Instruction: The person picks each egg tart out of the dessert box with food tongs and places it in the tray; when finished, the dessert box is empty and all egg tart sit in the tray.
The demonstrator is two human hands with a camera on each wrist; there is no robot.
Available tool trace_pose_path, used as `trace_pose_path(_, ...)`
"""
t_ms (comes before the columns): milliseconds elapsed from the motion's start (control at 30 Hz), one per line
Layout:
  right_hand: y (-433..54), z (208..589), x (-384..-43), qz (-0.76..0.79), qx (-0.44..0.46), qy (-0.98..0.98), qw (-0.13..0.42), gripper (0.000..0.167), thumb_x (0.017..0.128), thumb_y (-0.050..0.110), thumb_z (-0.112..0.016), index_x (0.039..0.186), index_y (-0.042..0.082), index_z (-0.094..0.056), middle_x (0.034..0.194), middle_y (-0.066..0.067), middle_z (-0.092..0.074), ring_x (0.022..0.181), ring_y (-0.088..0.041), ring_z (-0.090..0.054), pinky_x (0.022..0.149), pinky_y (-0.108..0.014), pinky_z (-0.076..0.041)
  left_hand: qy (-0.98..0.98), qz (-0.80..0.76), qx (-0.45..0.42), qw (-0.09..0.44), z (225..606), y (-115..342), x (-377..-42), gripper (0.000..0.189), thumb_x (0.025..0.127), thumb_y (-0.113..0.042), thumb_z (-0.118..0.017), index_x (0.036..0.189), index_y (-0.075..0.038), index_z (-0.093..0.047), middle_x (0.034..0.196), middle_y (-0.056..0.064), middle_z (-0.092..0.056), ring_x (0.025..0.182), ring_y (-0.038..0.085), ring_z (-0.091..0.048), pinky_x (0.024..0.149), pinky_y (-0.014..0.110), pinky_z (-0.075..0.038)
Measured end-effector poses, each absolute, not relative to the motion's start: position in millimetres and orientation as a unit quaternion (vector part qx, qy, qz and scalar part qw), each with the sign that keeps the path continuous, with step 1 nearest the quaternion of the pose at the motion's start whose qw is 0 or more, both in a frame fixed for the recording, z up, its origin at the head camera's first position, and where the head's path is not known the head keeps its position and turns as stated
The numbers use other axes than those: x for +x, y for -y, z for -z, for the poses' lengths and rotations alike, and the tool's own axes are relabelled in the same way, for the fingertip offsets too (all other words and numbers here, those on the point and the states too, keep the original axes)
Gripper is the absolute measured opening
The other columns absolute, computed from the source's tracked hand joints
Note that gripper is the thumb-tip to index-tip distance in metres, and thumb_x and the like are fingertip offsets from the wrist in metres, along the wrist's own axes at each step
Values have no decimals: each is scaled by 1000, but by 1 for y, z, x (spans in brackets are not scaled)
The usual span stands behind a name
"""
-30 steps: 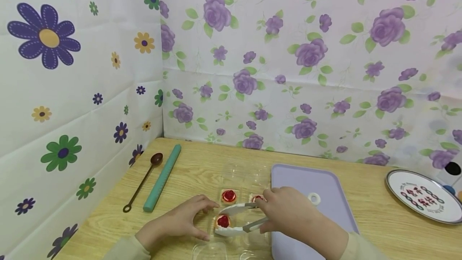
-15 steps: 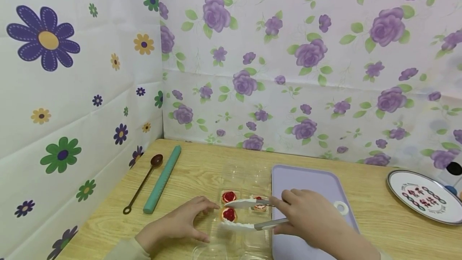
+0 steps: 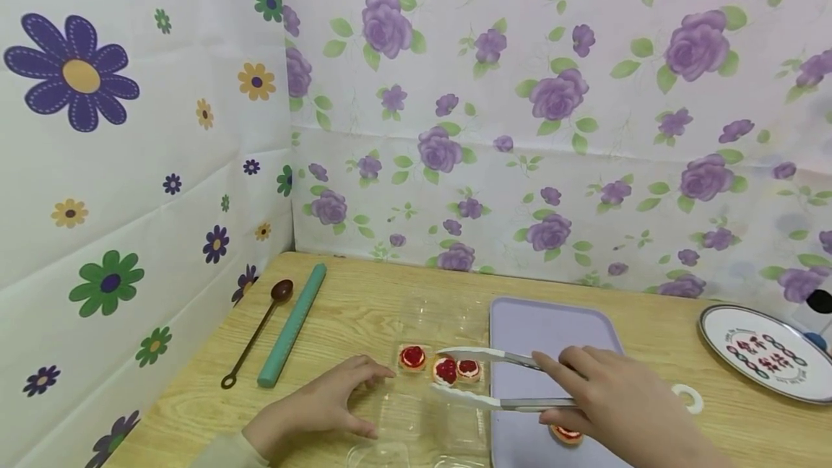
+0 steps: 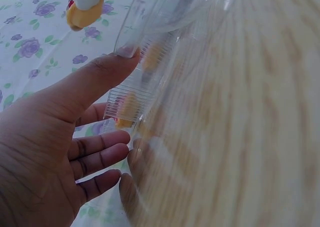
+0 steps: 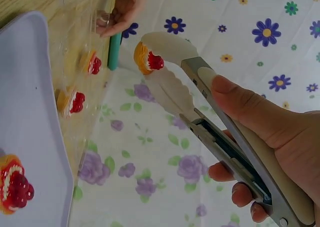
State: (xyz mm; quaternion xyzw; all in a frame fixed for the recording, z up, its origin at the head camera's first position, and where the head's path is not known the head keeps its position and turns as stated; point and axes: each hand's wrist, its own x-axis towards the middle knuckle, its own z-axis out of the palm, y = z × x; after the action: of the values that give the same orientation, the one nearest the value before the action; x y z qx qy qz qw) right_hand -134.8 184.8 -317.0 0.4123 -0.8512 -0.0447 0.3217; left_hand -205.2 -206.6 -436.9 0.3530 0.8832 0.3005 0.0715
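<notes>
Taking the held tart (image 3: 445,372) as the clock's centre in the head view, the right hand (image 3: 601,396) is at 3 o'clock, its fingers curled round the tongs (image 3: 526,404), whose white tips clasp that tart near their ends, on opposite sides. The right wrist view shows it raised, topping upward, apart from the others. The step in hand looks like carrying it, so an even, light squeeze seems best: enough to stop it slipping off the ends, not so much that it pops out or tips. A level lift matters, since another tart (image 3: 468,369) sits at 3 o'clock in the clear container (image 3: 401,417) and could be knocked; a further tart (image 3: 412,358) sits at 10. The tray (image 3: 539,323) spreads from 2 round to 5 o'clock, a tart (image 3: 567,434) on it at 4, partly behind the right hand. At 9 o'clock the left hand (image 3: 331,396) has its fingers loose and ungripped, thumb touching the plastic edge in its wrist view; a light press there should steady the flimsy-looking plastic.
</notes>
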Motion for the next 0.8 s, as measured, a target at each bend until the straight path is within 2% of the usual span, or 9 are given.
trace_pose_path(167, -199, 318, -131, 34, 401, 852, 336, 57, 81, 62, -59, 113, 16, -71, 82, 16, -53, 65, 5, -38, 54, -16, -37, -882, -306, 349, 77, 438, 208, -204, 74, 74, -49, -78, 136, -20, -50, 115, -6, -54, 106, 10, -51, 93, 30, -48)
trace_pose_path(467, -225, 329, -124, 14, 354, 885, 303, 57, 72, 59, -71, 114, 21, -71, 81, 21, -51, 65, 11, -29, 51, -14, -29, -886, -300, 346, 74, 439, 208, -204, 74, 74, -51, -77, 137, -22, -50, 115, -7, -54, 106, 9, -51, 94, 30, -48)
trace_pose_path(633, -243, 339, -124, 30, 331, 902, 276, 59, 70, 61, -71, 111, 20, -72, 79, 20, -52, 64, 10, -29, 51, -16, -30, -884, -300, 350, 74, 440, 207, -206, 74, 75, -51, -76, 137, -21, -50, 115, -6, -54, 107, 9, -51, 94, 30, -48)
trace_pose_path(800, -258, 350, -122, 55, 303, 925, 221, 61, 70, 65, -69, 111, 20, -72, 80, 18, -53, 62, 9, -31, 49, -18, -32, -883, -301, 351, 74, 439, 207, -206, 75, 75, -51, -76, 137, -20, -50, 115, -6, -54, 107, 10, -51, 94, 31, -48)
